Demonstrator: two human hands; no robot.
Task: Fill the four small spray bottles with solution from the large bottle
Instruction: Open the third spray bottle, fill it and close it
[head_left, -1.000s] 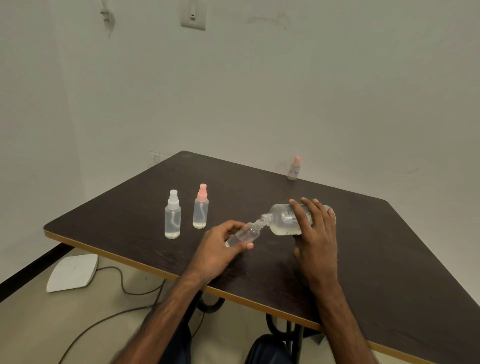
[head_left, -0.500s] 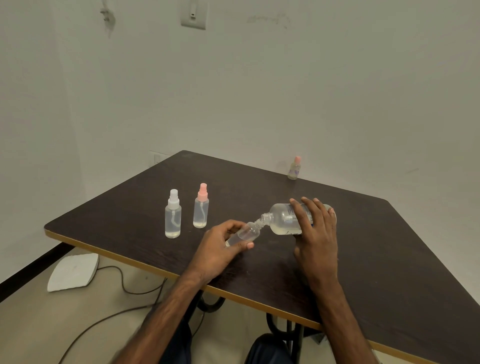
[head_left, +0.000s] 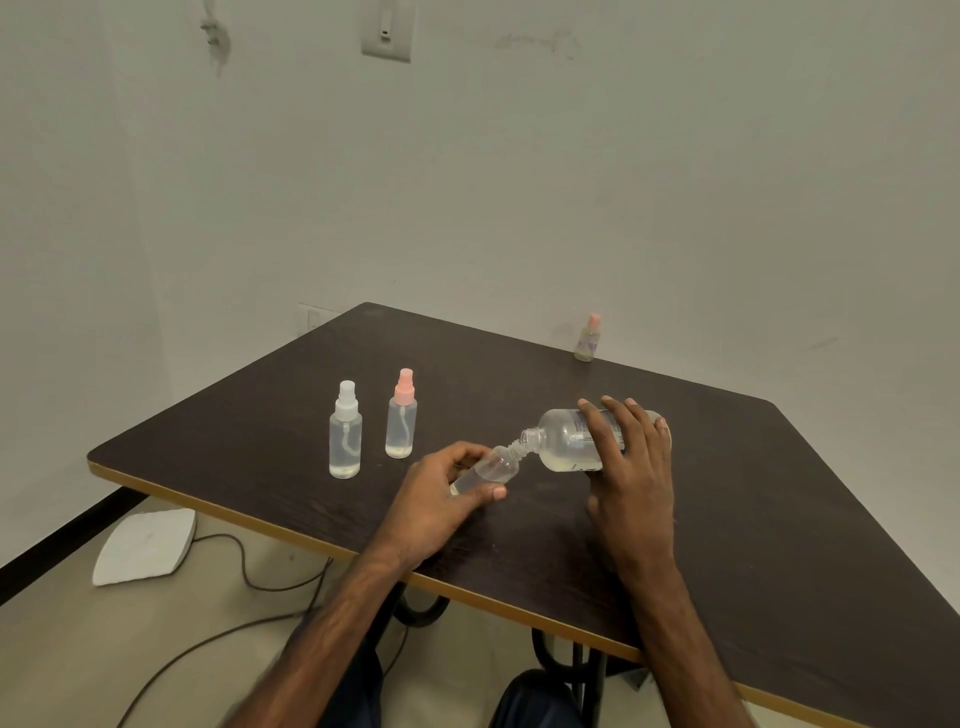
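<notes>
My right hand (head_left: 631, 467) grips the large clear bottle (head_left: 563, 441), tipped on its side with its open mouth pointing left. My left hand (head_left: 436, 499) holds a small uncapped clear bottle (head_left: 493, 467), tilted so its neck meets the large bottle's mouth. Liquid lies along the lower side of the large bottle. Two capped spray bottles stand upright to the left: one with a white cap (head_left: 345, 431) and one with a pink cap (head_left: 401, 415). Another small pink-capped bottle (head_left: 588, 339) stands at the table's far edge.
The dark wooden table (head_left: 779, 519) has a light trim along its near edge. On the floor at the left lie a white flat device (head_left: 145, 545) and a cable (head_left: 249, 582). Grey walls stand close behind the table.
</notes>
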